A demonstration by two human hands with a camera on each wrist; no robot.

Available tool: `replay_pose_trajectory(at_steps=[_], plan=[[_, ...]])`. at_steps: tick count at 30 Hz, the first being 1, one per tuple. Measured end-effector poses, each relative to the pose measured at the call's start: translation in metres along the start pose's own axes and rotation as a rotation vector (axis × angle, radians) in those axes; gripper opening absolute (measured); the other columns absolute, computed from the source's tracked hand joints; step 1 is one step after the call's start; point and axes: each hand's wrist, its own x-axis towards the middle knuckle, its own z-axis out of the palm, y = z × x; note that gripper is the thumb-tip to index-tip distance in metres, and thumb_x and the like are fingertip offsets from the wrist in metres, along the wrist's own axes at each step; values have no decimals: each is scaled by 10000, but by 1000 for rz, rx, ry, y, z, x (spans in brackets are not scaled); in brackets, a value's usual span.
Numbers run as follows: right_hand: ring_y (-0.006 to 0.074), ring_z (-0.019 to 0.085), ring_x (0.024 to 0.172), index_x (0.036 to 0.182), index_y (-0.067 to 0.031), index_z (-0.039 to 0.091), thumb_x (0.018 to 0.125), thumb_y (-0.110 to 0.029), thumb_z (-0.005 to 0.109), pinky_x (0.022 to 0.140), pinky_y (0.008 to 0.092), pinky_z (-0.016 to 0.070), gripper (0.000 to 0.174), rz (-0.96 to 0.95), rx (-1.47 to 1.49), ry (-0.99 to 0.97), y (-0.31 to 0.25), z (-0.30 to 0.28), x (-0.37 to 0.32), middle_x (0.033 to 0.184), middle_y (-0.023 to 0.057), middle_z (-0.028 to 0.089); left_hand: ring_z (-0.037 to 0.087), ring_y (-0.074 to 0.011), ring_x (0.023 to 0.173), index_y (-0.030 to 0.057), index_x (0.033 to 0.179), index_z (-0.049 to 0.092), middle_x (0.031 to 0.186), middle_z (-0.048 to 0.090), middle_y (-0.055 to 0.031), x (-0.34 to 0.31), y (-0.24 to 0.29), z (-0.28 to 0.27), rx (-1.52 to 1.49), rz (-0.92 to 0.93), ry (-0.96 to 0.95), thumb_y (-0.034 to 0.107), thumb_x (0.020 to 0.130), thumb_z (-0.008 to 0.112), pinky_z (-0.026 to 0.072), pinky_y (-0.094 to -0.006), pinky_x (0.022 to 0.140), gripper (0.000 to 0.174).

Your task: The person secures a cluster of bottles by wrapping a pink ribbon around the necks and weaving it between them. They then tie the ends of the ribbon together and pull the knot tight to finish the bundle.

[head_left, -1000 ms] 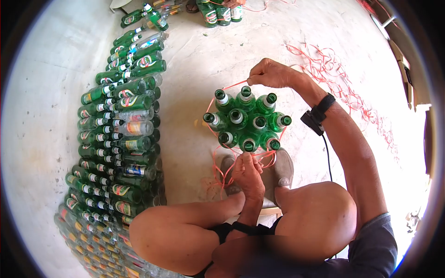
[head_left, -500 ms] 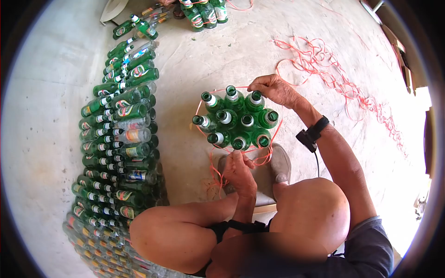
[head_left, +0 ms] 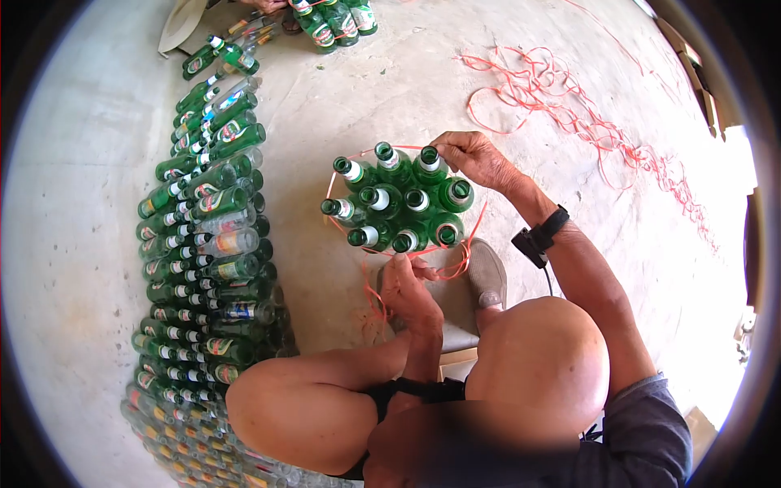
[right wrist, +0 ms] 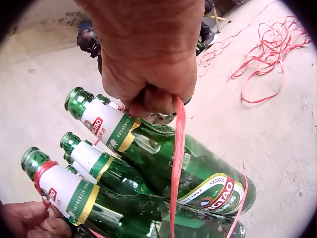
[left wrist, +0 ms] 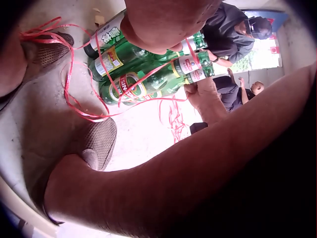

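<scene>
Green glass bottles point(head_left: 381, 199) stand upright in a tight cluster on the floor, with pink-red plastic strap point(head_left: 332, 183) looped around them. At the cluster's far right corner my right hand point(head_left: 480, 159) pinches the strap beside a bottle neck. From its curled fingers point(right wrist: 156, 101) the strap point(right wrist: 177, 163) runs down across the bottles in the right wrist view; a second strand crosses their lower bodies. On the near side, my left hand point(head_left: 413, 299) holds strap against the front bottle's neck, thumb uppermost. The left wrist view shows strands point(left wrist: 138, 82) crossing the labels diagonally, with that hand point(left wrist: 166, 22) above.
Stacked bottles point(head_left: 232, 244) lie in a long row along the left. Tangled strap point(head_left: 602, 126) spreads over the floor at the right. Another bottle group point(head_left: 333, 24) stands at the far edge, near another person's hand point(head_left: 264, 5). My shoe point(head_left: 486, 276) is close to the cluster.
My right hand has come round from beyond the cluster to its far right corner, bringing the strap closer to the necks. My left hand stays at the near side. The whole head view has shifted.
</scene>
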Motion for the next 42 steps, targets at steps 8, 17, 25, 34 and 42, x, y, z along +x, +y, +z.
replay_pose_trajectory(at_steps=[8, 17, 25, 34, 42], plan=[[84, 557, 697, 1136, 13, 759, 1064, -150, 621, 657, 292, 511, 226, 4, -109, 178, -10, 12, -18, 777, 11, 662, 614, -205, 575, -20, 955, 639, 803, 647, -103, -2, 3, 4, -35, 20, 8, 217, 1076, 547, 571, -356, 578, 282], [129, 622, 723, 986, 55, 740, 999, -102, 635, 680, 319, 542, 190, -78, -119, 277, -9, 14, -28, 826, 98, 724, 645, -132, 640, -43, 1036, 674, 880, 705, -112, -6, 0, -3, 370, 163, -112, 171, 1051, 604, 520, -289, 608, 226], [81, 609, 771, 977, 46, 761, 992, -85, 681, 689, 281, 511, 155, 35, 32, 317, 5, 17, -28, 812, 29, 727, 705, -117, 896, -44, 1276, 662, 1162, 713, -85, -21, -4, 19, 265, 344, -258, 22, 960, 725, 585, -280, 732, 329], [80, 581, 727, 946, 47, 750, 981, -88, 657, 644, 287, 485, 168, -50, 25, 361, 17, 17, -36, 771, 21, 687, 726, -155, 997, -54, 1376, 615, 1161, 728, -117, -11, -35, 32, 66, 282, -315, 6, 968, 753, 610, -289, 867, 435], [140, 657, 736, 926, 44, 743, 966, -118, 611, 693, 326, 550, 213, -73, -117, 393, 7, 15, -41, 761, 120, 710, 708, -172, 1039, -87, 1337, 593, 1185, 716, -145, 0, -54, 47, 35, 396, -302, -46, 962, 744, 596, -312, 915, 406]])
